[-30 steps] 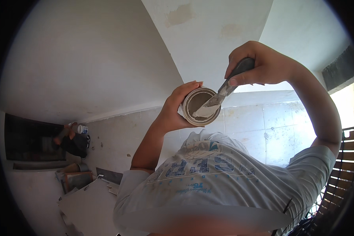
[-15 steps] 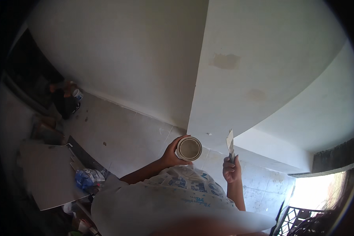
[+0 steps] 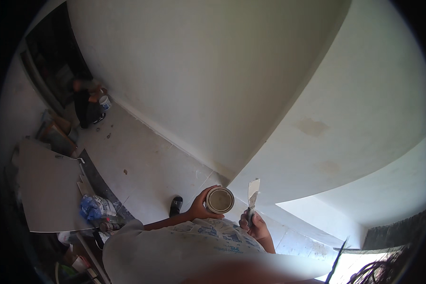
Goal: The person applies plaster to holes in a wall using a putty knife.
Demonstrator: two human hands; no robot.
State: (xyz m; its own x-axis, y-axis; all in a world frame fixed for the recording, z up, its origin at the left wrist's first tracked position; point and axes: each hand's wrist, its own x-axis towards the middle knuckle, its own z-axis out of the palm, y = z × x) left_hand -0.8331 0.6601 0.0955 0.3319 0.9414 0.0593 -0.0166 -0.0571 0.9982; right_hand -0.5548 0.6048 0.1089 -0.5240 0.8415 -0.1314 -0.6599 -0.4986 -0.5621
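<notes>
My left hand (image 3: 201, 206) is wrapped round a round can (image 3: 220, 200), held in front of my body with its open top facing up. The can's inside looks beige. In my right hand (image 3: 257, 226), just right of the can, is a putty knife (image 3: 253, 195), gripped by its dark handle. Its blade points up and carries pale filler. Ahead stands a white wall (image 3: 189, 80); past its corner, another wall face (image 3: 345, 113) bears two beige patches.
Far left, a person (image 3: 85, 106) crouches by the wall next to a white bucket (image 3: 104, 103). Nearer stands a table (image 3: 47, 189) with a blue plastic bag (image 3: 91, 207) by its edge. One dark shoe (image 3: 176, 206) shows on the tiled floor (image 3: 146, 165).
The view has swung left, so the wall corner and patches sit further right and lower. My right hand with the putty knife has come closer to the can. A shoe has come into view.
</notes>
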